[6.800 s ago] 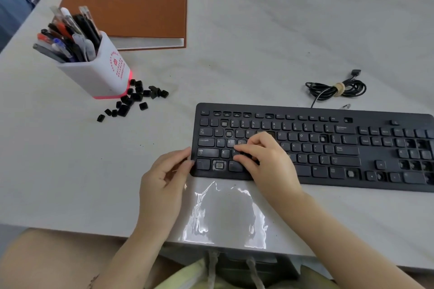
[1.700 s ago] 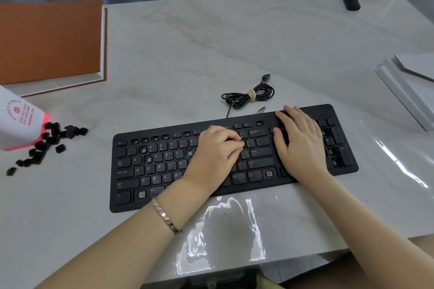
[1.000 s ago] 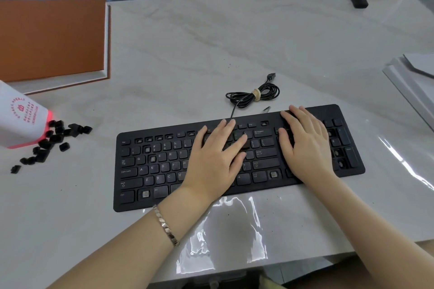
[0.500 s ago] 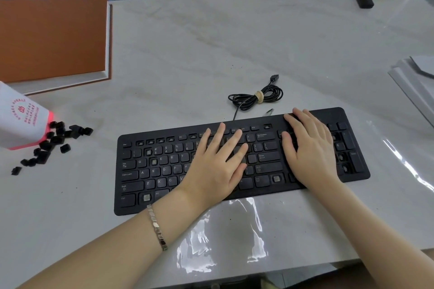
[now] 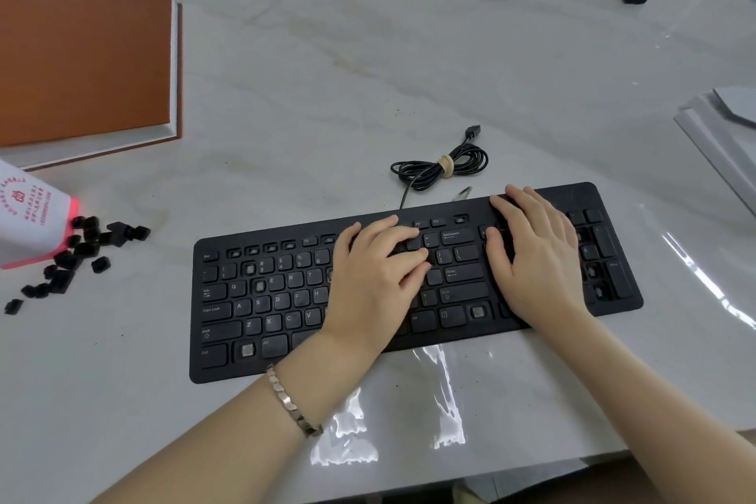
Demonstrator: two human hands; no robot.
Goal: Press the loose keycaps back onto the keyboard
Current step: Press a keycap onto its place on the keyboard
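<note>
**Both hands laid flat on the keyboard**

The left hand (image 5: 376, 278) was laid palm down on the middle of the keyboard (image 5: 262, 301). Its fingers were stretched loosely side by side and rested on the keys just short of the backspace key. Nothing was seen pinched in it, and a bracelet (image 5: 292, 405) was worn on its wrist.

The right hand (image 5: 536, 258) was laid flat just to the right of the left one. Its fingers were straight and close together, with the thumb set apart, over the keys between the enter key and the number pad. Whether a keycap lay under either palm could not be told.

Bare sockets (image 5: 248, 349) were seen among the keys to the left of the left hand. The loose keycaps (image 5: 82, 254) were heaped on the table (image 5: 368, 74) well to the left of that hand, against the foot of a white pen cup (image 5: 28, 217). A coiled cable (image 5: 442, 168) was seen just beyond the fingertips of both hands. An orange book (image 5: 82, 61) lay far off to the left and beyond.
</note>
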